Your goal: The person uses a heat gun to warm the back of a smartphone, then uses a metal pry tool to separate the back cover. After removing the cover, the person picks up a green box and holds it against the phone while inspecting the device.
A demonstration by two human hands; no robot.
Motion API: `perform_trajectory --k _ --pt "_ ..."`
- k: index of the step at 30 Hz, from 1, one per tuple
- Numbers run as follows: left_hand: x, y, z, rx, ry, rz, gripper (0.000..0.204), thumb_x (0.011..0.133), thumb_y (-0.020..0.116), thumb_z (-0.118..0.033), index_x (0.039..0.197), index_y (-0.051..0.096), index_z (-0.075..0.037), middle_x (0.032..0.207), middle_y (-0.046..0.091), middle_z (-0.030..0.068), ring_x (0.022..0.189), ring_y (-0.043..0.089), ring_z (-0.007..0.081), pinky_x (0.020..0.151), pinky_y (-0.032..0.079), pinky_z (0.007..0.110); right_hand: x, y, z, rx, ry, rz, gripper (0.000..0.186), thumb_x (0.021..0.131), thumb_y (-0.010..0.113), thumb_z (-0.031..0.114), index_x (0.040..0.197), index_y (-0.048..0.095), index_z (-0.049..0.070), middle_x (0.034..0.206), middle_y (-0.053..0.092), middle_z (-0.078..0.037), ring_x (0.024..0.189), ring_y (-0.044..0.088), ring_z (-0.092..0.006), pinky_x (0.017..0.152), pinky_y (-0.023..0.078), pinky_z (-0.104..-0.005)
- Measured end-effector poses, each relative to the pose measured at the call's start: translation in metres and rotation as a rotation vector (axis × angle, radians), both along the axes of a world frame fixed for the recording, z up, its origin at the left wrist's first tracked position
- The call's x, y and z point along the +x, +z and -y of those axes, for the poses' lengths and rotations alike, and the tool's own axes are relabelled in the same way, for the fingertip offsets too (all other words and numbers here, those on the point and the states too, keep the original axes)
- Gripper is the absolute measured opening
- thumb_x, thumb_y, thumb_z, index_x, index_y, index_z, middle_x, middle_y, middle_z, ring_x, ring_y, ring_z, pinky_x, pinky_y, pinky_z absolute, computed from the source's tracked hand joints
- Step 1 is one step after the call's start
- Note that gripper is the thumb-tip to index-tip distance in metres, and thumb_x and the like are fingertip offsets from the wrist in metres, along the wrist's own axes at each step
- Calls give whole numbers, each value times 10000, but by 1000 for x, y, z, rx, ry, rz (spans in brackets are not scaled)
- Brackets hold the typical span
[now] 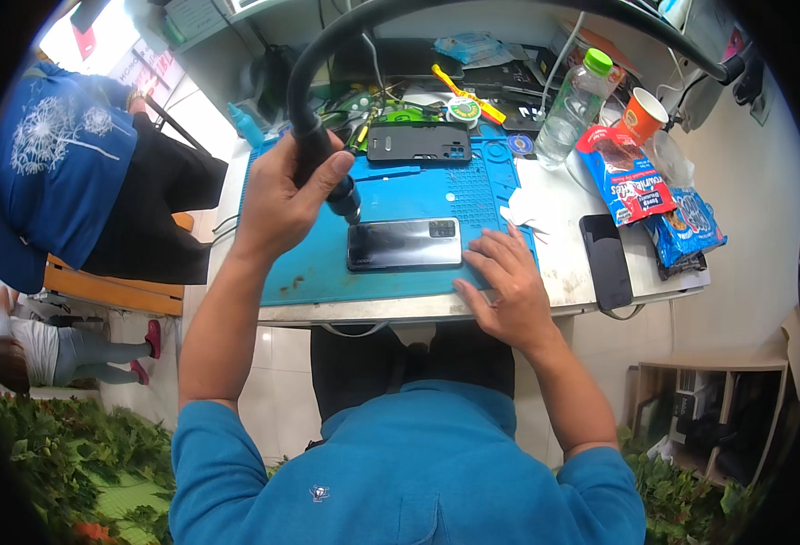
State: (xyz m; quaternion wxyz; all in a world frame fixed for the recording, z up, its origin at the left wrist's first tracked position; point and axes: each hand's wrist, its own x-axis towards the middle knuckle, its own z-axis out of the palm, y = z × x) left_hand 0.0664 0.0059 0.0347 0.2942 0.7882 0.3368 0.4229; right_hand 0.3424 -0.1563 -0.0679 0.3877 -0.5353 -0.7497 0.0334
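My left hand [282,195] is wrapped round the black handle of a hot air gun [314,154], whose thick hose arches up over the bench. Its metal nozzle points down just above the upper left corner of a smartphone [404,244]. The phone lies back up on a blue work mat [318,282], a glossy silver-grey with a camera block at its right end. My right hand [507,286] rests by the phone's right end with fingers spread, partly on the mat. Whether its fingertips touch the phone I cannot tell.
Behind the phone lie a black phone case [418,142] and loose tools. To the right are a second phone [605,262], snack packets [627,177], a water bottle [574,107] and an orange cup [642,115]. At far left stands a person in blue [64,154].
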Motion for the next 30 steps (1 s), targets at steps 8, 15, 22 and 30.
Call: perform_trajectory --k 8,15,22,30 --pt "44 -8 -6 -49 -112 179 304 1039 759 -322 1071 695 -27 838 654 1 780 586 87 728 469 250 -1 1 2 35 -2 -48 284 852 834 173 1064 761 0 1127 725 -129 1248 641 -327 1232 381 -584" --pt "95 -15 3 -151 -246 178 261 1058 735 -274 1154 675 -39 927 630 -23 778 531 51 664 424 225 4 -9 1 108 -125 -174 261 911 726 65 1163 713 0 1151 717 -141 1218 655 -336 1228 374 -590" --pt "69 -7 41 -277 -314 136 245 1041 750 -228 1139 654 -24 906 657 -10 807 597 55 723 482 233 -6 5 -1 -17 -128 36 317 959 717 150 1258 720 45 1263 686 -138 1321 591 -349 1254 311 -602" --pt "-11 5 29 -154 -63 53 269 1049 744 -276 1116 662 -29 909 652 -5 805 587 58 734 482 232 -6 1 -2 -2 -44 67 234 895 791 143 1122 791 88 1165 722 -96 1284 609 -336 1241 331 -616"
